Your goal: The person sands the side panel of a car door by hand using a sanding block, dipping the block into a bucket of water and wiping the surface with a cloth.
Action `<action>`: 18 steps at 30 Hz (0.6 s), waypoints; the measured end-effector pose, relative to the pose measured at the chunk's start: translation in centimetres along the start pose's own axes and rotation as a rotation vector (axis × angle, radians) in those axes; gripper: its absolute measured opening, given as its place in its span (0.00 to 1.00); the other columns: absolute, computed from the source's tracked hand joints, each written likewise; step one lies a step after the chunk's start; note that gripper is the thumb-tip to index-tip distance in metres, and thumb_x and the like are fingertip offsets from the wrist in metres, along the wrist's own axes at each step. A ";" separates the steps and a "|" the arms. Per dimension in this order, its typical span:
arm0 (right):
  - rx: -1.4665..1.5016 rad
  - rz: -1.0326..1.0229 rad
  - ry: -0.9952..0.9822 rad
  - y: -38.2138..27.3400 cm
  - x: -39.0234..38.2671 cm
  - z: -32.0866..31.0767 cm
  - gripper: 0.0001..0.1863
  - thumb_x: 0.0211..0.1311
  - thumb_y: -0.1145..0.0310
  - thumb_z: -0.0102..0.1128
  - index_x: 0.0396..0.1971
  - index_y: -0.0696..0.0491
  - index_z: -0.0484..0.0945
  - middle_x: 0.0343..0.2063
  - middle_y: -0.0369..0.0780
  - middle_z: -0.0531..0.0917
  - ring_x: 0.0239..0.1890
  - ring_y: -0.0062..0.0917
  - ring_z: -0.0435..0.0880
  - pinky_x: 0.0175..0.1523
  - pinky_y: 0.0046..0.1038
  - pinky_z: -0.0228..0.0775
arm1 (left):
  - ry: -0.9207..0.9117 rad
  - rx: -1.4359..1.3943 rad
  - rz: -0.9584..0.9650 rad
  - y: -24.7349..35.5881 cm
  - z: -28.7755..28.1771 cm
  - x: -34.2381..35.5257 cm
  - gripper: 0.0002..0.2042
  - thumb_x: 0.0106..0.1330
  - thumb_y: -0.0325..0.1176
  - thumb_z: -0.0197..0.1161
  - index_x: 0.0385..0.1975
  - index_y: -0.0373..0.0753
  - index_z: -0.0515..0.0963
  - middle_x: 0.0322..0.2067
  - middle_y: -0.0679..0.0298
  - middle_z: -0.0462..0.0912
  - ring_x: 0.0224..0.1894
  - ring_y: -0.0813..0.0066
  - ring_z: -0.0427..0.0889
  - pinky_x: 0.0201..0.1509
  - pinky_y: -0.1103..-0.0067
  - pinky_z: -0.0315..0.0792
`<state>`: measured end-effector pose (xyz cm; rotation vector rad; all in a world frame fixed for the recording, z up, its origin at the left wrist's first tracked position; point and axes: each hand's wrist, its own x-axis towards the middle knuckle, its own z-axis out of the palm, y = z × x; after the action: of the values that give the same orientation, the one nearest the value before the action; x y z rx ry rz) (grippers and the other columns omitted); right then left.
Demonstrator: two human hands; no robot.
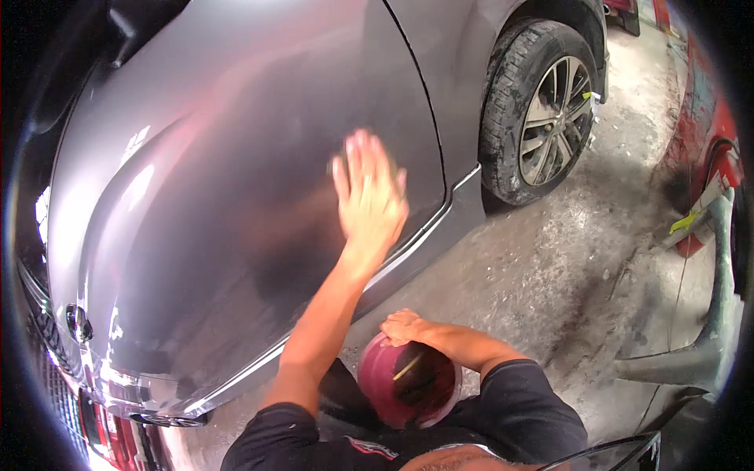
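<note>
My left hand (pixel 369 200) lies on the dark grey car door (pixel 236 173), palm down with the fingers stretched forward. A dark greenish edge, apparently a thin pad (pixel 401 182), peeks out beside the fingers; most of it is hidden beneath the hand. Close to my body, my right hand (pixel 402 326) is closed over the rim of a dark pink bucket (pixel 377 377). The bucket is tilted, with something dark inside and a thin yellowish streak across it that I cannot make out.
Beyond the door seam stands the car's wheel (pixel 550 125) with a spoked rim. A loose grey car panel (pixel 707 314) with yellow-green tape is at the right, beside a red vehicle (pixel 722 125). The concrete floor (pixel 542 259) is stained and scuffed.
</note>
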<state>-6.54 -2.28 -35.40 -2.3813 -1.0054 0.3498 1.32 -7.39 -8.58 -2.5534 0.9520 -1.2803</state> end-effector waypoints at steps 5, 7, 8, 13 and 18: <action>-0.027 -0.026 0.021 0.9 0.2 0.9 0.23 0.60 0.45 0.60 0.31 0.54 0.83 0.31 0.48 0.86 0.40 0.47 0.85 0.46 0.46 0.76 | -0.058 0.019 0.062 -0.5 1.5 -3.4 0.32 0.71 0.41 0.52 0.68 0.25 0.57 0.71 0.41 0.51 0.75 0.49 0.47 0.76 0.54 0.38; 0.035 -0.022 -0.001 0.9 0.2 0.4 0.23 0.58 0.45 0.61 0.31 0.53 0.85 0.32 0.48 0.86 0.41 0.47 0.85 0.46 0.45 0.77 | -0.089 0.094 0.115 -0.7 1.1 -4.3 0.32 0.70 0.41 0.53 0.67 0.24 0.58 0.71 0.41 0.51 0.75 0.48 0.47 0.76 0.54 0.38; 0.100 -0.013 -0.021 0.9 0.1 0.1 0.23 0.57 0.45 0.63 0.31 0.53 0.86 0.33 0.49 0.86 0.41 0.46 0.85 0.47 0.44 0.78 | -0.044 0.061 0.104 -0.8 2.0 -3.0 0.32 0.70 0.41 0.53 0.67 0.24 0.57 0.71 0.41 0.51 0.75 0.49 0.47 0.76 0.55 0.37; -0.022 0.018 -0.016 0.3 0.0 -0.3 0.24 0.59 0.44 0.61 0.32 0.53 0.85 0.33 0.48 0.86 0.41 0.46 0.85 0.47 0.45 0.77 | -0.040 0.014 0.021 0.1 0.8 -1.0 0.33 0.71 0.42 0.52 0.69 0.24 0.54 0.73 0.42 0.46 0.76 0.50 0.42 0.76 0.54 0.35; -0.051 -0.001 -0.007 0.2 1.0 0.9 0.25 0.60 0.43 0.59 0.35 0.54 0.84 0.34 0.49 0.86 0.42 0.47 0.85 0.46 0.47 0.76 | -0.022 -0.035 0.038 0.3 0.5 -0.3 0.34 0.71 0.40 0.52 0.70 0.25 0.51 0.73 0.42 0.45 0.76 0.48 0.42 0.76 0.53 0.36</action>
<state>-6.09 -1.32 -36.31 -2.4264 -1.0300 0.3358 1.42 -7.50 -9.15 -2.5569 1.0221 -1.2340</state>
